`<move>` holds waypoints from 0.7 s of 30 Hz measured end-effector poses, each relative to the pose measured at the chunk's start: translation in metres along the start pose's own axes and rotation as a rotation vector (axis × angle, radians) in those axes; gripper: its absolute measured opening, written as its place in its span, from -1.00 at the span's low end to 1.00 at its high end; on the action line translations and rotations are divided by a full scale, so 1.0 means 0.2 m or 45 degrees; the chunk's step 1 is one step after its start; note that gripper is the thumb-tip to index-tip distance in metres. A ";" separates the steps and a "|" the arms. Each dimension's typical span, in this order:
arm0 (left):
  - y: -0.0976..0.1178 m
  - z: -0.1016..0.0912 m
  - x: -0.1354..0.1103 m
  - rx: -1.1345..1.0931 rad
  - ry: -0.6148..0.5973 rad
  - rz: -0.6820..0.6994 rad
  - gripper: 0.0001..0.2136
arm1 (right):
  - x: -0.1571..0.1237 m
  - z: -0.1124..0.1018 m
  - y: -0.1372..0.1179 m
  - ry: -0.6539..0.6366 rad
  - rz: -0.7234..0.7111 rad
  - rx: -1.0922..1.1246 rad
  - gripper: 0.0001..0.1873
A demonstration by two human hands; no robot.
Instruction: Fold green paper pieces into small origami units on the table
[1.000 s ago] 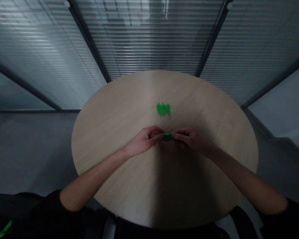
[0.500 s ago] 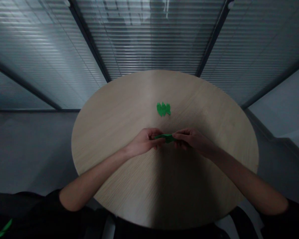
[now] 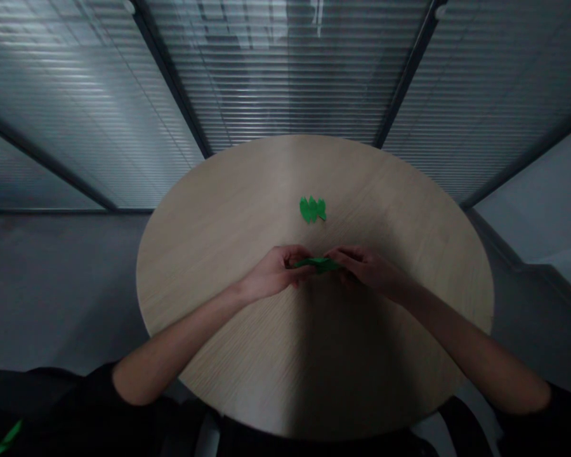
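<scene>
Left hand [image 3: 278, 270]: thumb on the near side, fingers behind, pinched on the left end of a green strip [image 3: 321, 264]. Right hand [image 3: 368, 270]: fingertips at the strip's right end, thumb and index finger along its far side; whether they press on it or only rest there, cannot tell.

Change over the last half second: right fingertips shift up and away from the near face, so more of the strip's right end shows below them. Left grip about the same. Reading: the right hand appears to be adjusting its hold while the left steadies the strip; judged only from finger positions.

Strip position: between the two hands, about mid-table, roughly level. It looks thin and flexible; clearance above the table [image 3: 219, 203] not readable.

Beyond the hands, towards the far edge: a lobed green piece [image 3: 313, 209], flat, pointed tips, well apart from both hands, unmoved. Dark shadow runs from below the hands to the near edge.

Past the far edge: slatted blinds [image 3: 333, 95]. Bottom left of view, off the table: green leaf-like shape [image 3: 12, 433], too dim to identify.
</scene>
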State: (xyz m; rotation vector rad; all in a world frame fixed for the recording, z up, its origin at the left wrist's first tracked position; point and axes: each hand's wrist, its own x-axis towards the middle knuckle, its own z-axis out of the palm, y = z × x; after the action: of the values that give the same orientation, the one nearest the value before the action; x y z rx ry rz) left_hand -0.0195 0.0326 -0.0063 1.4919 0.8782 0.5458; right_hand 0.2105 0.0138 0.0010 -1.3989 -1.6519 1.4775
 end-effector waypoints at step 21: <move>-0.01 0.00 0.02 -0.132 0.047 0.006 -0.55 | -0.03 0.00 -0.03 0.019 0.086 -0.103 -0.68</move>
State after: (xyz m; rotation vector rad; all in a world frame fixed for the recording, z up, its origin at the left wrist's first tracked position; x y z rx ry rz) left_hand -0.0186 0.0353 -0.0093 1.3936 0.8628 0.6153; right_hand 0.2104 0.0099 0.0085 -1.5197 -1.6876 1.4474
